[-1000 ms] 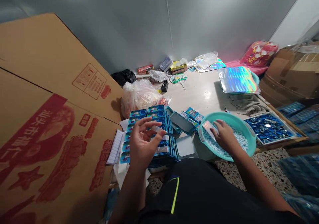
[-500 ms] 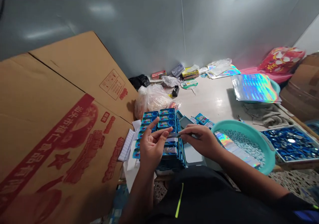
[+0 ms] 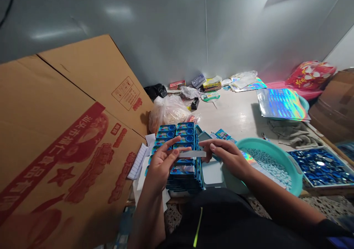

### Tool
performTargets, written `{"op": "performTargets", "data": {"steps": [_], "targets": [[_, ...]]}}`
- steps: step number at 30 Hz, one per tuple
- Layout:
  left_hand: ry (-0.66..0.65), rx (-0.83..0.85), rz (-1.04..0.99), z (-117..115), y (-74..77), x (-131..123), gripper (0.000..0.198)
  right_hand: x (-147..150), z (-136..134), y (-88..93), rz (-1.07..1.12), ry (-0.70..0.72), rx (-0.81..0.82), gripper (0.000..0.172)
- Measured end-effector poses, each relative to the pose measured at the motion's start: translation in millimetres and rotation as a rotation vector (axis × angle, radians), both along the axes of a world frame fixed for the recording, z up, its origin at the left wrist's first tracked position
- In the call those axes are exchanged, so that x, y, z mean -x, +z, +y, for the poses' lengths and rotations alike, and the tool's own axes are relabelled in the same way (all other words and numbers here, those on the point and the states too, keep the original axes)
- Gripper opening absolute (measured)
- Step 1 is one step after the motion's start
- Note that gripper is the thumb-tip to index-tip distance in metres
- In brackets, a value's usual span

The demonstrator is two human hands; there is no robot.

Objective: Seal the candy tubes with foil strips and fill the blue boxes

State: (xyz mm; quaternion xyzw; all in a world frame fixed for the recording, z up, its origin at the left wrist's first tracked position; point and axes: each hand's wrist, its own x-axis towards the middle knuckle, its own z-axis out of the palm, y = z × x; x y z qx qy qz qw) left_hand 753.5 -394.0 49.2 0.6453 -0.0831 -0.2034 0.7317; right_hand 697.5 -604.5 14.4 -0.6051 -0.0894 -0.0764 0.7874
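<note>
Strip [image 3: 193, 154], pale and narrow, lies nearly level in front of you, above the stacked blue packs [image 3: 186, 132]. Your left hand [image 3: 162, 164] pinches its left end between thumb and forefinger, the other fingers loosely spread. Your right hand [image 3: 228, 156] is half curled at the strip's other end, forefinger reaching toward the packs; whether its fingertips grip the strip, you can't tell from here. Below your right forearm sits a teal basin [image 3: 298, 179] with small pale pellets [image 3: 272, 164] in it, and just beyond its right side a white tray [image 3: 293, 150] of blue, shiny pieces. A cardboard box [image 3: 66, 105] stands to your left.
</note>
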Motion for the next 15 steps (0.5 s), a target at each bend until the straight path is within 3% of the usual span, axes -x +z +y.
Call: {"op": "performTargets", "data": {"steps": [5, 10, 12, 15], "targets": [[0.036, -0.023, -0.117, 1.5, -1.0, -2.4, 0.053, 4.6, 0.7, 2.4, -0.063, -0.015, 0.012, 0.032], [0.032, -0.066, -0.167, 1.8, -1.5, -5.9, 0.051, 6.9, 4.7, -4.4, -0.064, -0.033, 0.168, 0.037], [0.048, -0.075, -0.214, -4.0, 0.1, -3.6, 0.048, 8.3, 5.3, -13.3, -0.067, -0.154, 0.334, 0.035], [0.107, -0.084, -0.336, -24.2, -0.6, 7.0, 0.036, 15.6, 3.4, -31.5, -0.099, -0.463, 0.495, 0.028]]}}
